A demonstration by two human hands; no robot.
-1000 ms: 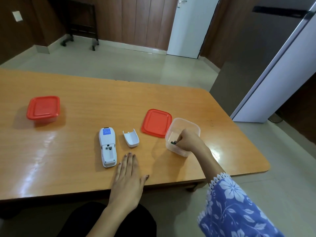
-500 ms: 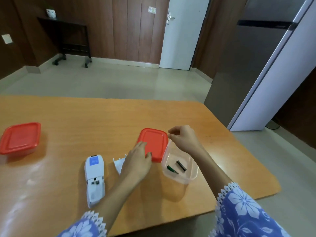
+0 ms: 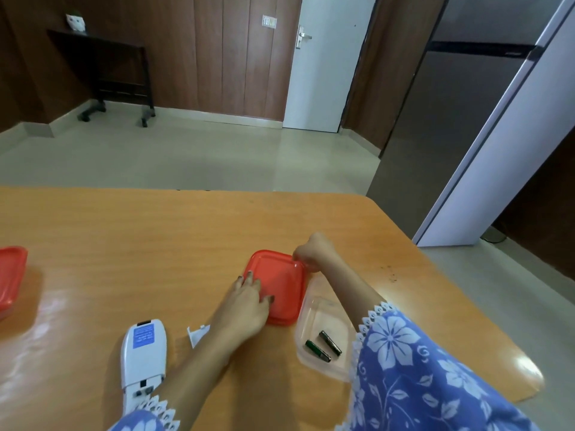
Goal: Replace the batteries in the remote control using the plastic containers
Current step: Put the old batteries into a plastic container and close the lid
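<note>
**Both hands on the red lid beside the open container**

The person's left hand (image 3: 245, 303) is lying palm down on the near left part of the red lid (image 3: 281, 286), fingers close together and pressing flat on its top rather than wrapped around anything. The right hand (image 3: 312, 251) is reaching across to the lid's far right corner, its fingers curled in and pinching the rim there; how much of the edge sits inside that grip cannot be told, since the knuckles are hiding it. The lid is lying flat on the wooden table (image 3: 124, 244).

Just to the right of the lid, touching or very nearly touching its edge, the clear plastic container (image 3: 311, 318) is standing open. Two dark batteries (image 3: 323, 346) are lying on its floor, side by side and slanted. The right forearm, in a blue floral sleeve (image 3: 404, 368), is passing over the container's far right side.

The white remote control (image 3: 143, 353) is lying face down near the front edge of the table, left of the left forearm, with its battery compartment uncovered at the near end. A corner of its white battery cover (image 3: 196, 334) is showing between the remote and the left wrist. At the far left edge of the view, well apart from the rest, a second container with a red lid (image 3: 11, 275) is sitting closed.
</note>
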